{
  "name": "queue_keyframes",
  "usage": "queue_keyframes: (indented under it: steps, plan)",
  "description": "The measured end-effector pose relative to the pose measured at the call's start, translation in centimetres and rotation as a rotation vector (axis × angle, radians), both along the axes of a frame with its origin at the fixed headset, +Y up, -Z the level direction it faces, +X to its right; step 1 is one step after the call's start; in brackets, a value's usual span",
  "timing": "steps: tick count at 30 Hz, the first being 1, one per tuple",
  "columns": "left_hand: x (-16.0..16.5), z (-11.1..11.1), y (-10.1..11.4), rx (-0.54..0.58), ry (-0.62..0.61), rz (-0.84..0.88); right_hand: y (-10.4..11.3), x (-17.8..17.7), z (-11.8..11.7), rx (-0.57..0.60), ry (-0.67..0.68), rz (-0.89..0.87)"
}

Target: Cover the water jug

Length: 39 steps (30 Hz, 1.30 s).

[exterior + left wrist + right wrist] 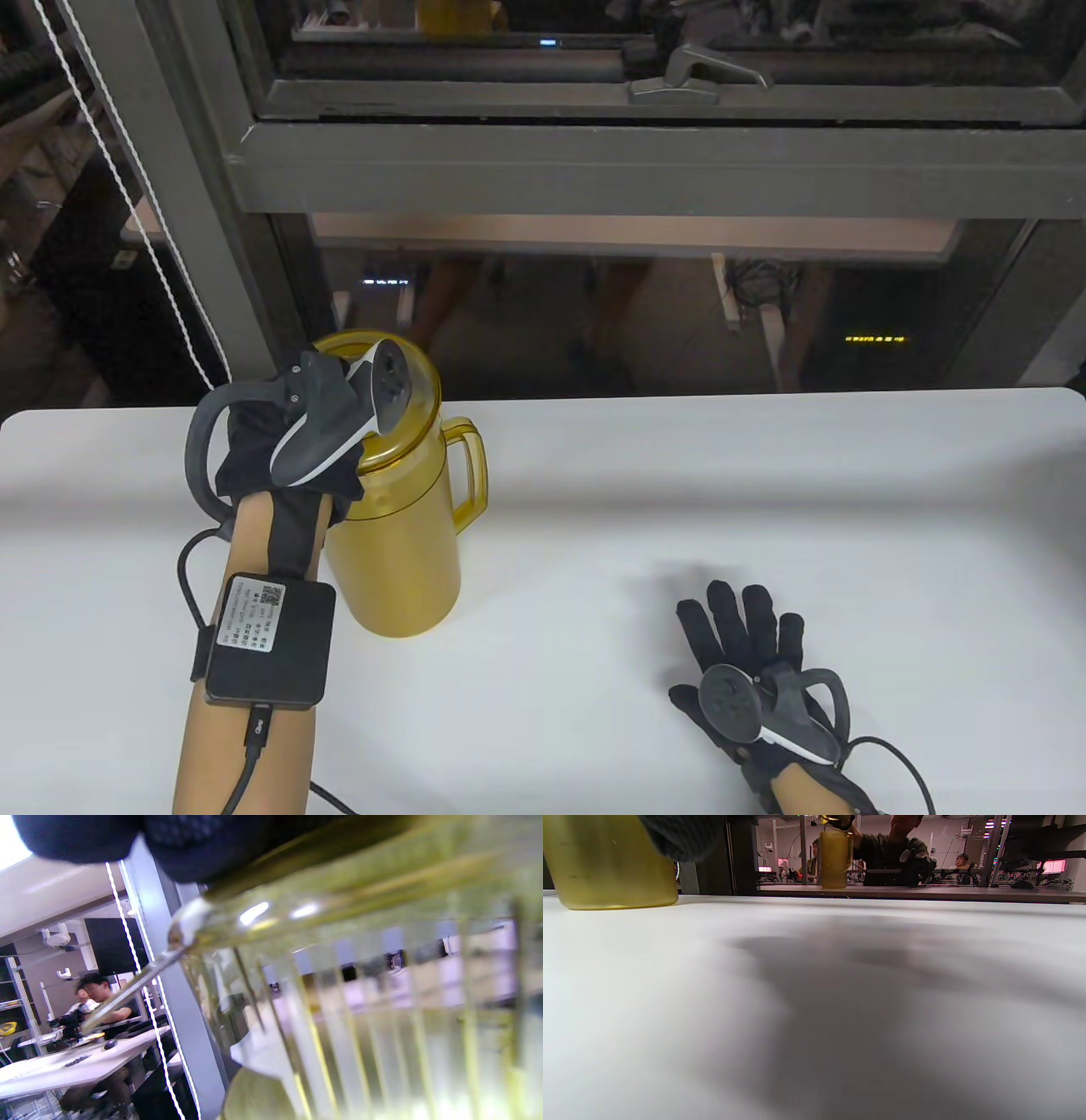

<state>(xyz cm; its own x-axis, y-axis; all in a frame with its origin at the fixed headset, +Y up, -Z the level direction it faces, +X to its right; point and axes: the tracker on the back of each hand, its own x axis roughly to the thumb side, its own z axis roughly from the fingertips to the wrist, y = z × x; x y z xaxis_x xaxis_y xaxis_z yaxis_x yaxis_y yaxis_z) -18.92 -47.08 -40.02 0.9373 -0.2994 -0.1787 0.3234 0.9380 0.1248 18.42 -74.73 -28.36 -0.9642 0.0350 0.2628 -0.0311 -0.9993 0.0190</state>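
A translucent yellow water jug (399,552) stands on the left of the white table (764,509), its handle (471,475) pointing right. Its yellow lid (420,399) lies on the mouth. My left hand (335,484) sits on top of the lid, the tracker hiding most of the fingers. In the left wrist view, dark fingertips (203,849) curl over the lid's rim (322,899) above the ribbed jug wall (382,1027). My right hand (747,620) lies flat on the table at lower right, fingers spread and holding nothing. The right wrist view shows the jug's base (611,861) far to the left.
A dark window frame (645,161) rises right behind the table's far edge, with a white blind cord (153,246) hanging at the left. A cable runs from the black box (271,645) on my left forearm.
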Motion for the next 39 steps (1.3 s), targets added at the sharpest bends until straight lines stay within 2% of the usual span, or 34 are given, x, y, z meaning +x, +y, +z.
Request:
queue_keyframes:
  steps: [8,23,30,31,35,39]
  plan:
    - [-0.5,-1.0,-2.6,-0.128,0.019,-0.022,0.0,0.3,-0.1,-0.010,-0.012,-0.003]
    - [0.1,-0.8,-2.7,-0.141,-0.022,-0.025,-0.1,0.4,-0.3,-0.019,-0.018,-0.003]
    - [0.1,-1.5,-5.4,-0.216,-0.003,-0.037,-0.1,0.5,-0.3,-0.026,-0.019,-0.003]
    - [0.1,-1.3,-5.4,-0.157,-0.001,-0.050,-0.1,0.5,-0.3,-0.026,-0.019,-0.005]
    - [-0.3,-0.9,-5.4,-0.137,-0.007,0.007,-0.2,0.4,-0.3,-0.025,-0.013,-0.005]
    - [-0.2,0.9,-5.1,-0.091,-0.013,0.074,-0.1,0.0,-0.3,-0.021,0.008,-0.006]
